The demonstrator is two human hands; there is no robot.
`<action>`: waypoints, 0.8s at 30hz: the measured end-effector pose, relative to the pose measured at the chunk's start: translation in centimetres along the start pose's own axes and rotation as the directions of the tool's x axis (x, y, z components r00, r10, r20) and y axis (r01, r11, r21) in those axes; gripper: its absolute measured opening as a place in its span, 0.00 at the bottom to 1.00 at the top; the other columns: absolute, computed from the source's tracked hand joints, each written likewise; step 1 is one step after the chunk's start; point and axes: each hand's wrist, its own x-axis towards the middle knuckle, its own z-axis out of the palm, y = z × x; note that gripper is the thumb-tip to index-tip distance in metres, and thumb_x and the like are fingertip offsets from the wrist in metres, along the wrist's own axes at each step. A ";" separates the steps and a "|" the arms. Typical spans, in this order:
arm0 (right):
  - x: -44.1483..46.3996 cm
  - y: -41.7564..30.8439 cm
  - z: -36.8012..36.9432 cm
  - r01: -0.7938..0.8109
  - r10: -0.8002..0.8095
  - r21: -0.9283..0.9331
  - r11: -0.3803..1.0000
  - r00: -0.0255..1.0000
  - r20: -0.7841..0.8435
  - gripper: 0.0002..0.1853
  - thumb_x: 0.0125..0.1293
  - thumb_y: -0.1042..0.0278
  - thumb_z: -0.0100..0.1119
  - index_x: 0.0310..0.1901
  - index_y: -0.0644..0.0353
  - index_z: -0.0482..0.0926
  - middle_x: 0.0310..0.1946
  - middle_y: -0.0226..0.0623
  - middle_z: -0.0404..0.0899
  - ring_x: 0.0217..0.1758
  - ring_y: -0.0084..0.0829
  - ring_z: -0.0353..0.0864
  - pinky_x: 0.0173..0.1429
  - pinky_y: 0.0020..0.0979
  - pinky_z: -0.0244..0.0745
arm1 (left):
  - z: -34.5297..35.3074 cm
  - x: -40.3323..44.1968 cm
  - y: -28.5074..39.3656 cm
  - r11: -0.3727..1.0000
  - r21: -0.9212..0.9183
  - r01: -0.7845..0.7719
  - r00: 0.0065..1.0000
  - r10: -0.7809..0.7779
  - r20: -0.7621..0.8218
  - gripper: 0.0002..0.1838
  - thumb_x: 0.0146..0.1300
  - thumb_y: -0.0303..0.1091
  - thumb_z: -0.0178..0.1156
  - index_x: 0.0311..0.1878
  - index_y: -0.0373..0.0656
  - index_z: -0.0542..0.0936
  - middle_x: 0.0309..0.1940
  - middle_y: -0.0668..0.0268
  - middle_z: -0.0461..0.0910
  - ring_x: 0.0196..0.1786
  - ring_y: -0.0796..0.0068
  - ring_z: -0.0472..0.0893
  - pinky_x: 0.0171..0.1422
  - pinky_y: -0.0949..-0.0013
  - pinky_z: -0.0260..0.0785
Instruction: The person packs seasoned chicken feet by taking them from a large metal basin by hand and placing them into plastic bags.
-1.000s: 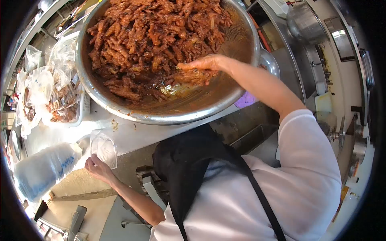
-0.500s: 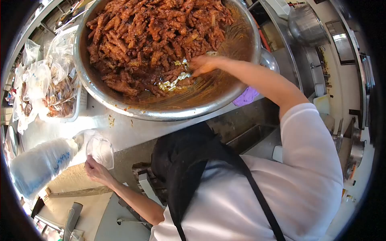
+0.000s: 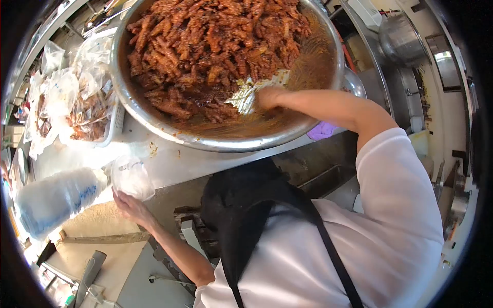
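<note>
My left hand [image 3: 132,209] has its fingers closed on the rim of a clear plastic bowl [image 3: 132,178], above the counter's front edge. Beside it lies a stack of clear containers in a plastic sleeve [image 3: 59,201]. My right hand [image 3: 269,97] is down inside a large steel basin [image 3: 221,143], its fingers curled and mostly hidden. A shiny, crinkled silvery-gold thing [image 3: 244,97] is at those fingers; whether it is a scoop or plastic film I cannot tell. Reddish-brown sauced chicken feet [image 3: 215,46] are heaped in the basin.
A white basket [image 3: 117,120] holding filled plastic bags [image 3: 69,97] stands left of the basin on the metal counter [image 3: 169,161]. A purple cloth [image 3: 322,130] lies under the basin's right side. A steel pot [image 3: 403,38] is at the far right.
My right hand has moved slightly right and down within the basin, and more of the shiny thing shows. My left hand still holds the bowl, now tilted differently. The view has shifted a little.
</note>
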 end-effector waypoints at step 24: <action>-4.9 -36.3 -12.5 0.705 -0.566 0.668 0.238 0.660 -0.494 0.13 0.66 0.64 0.52 0.42 0.65 0.79 0.31 0.40 0.80 0.37 0.29 0.81 0.38 0.33 0.77 | -4.4 6.2 7.3 0.878 -0.328 -0.349 0.935 0.300 -0.191 0.13 0.69 0.30 0.46 0.46 0.37 0.80 0.28 0.56 0.79 0.26 0.65 0.76 0.35 0.64 0.67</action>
